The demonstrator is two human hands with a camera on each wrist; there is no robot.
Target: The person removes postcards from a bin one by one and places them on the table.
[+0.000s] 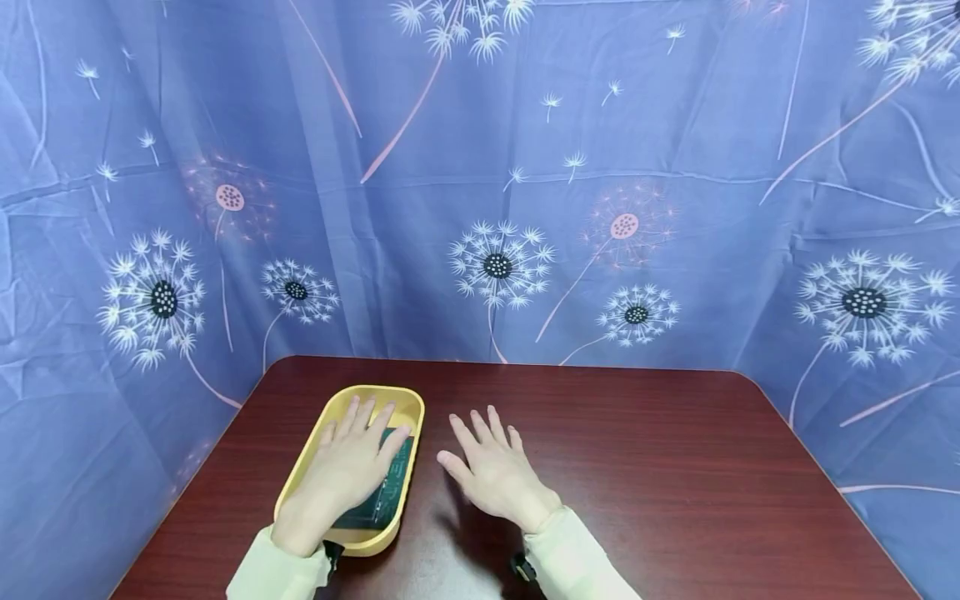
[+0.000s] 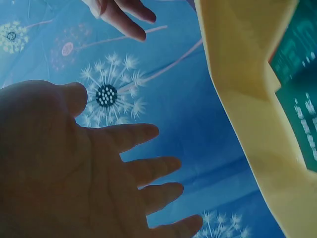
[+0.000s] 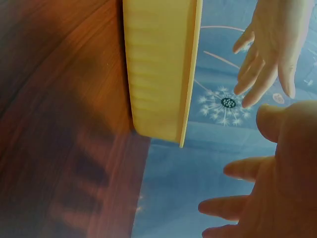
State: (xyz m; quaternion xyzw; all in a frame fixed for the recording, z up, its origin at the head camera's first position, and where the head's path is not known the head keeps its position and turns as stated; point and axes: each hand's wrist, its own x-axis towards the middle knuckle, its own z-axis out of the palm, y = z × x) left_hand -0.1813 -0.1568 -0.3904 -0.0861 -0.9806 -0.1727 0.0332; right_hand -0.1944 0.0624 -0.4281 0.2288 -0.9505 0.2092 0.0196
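A yellow bin (image 1: 362, 546) stands at the left of the table, its long side running front to back. Inside lie dark green circuit boards (image 1: 390, 492) with pale printed lines; the left wrist view shows two green pieces, one a green board (image 2: 302, 114), overlapping. Over the bin my left hand (image 1: 347, 462) hovers, fingers spread and nothing in them, hiding part of what lies inside. To the right of the bin, my right hand (image 1: 498, 475) is held above the table with its fingers spread and holds nothing. In the right wrist view both hands are apart from the bin's side wall.
The dark red wooden table (image 1: 660, 467) stretches to the right of the hands. Behind it and at both sides hangs a blue curtain (image 1: 420, 250) printed with dandelions. Pale sleeves (image 1: 577, 558) cover the wrists, with a small black device (image 1: 522, 568) strapped beneath.
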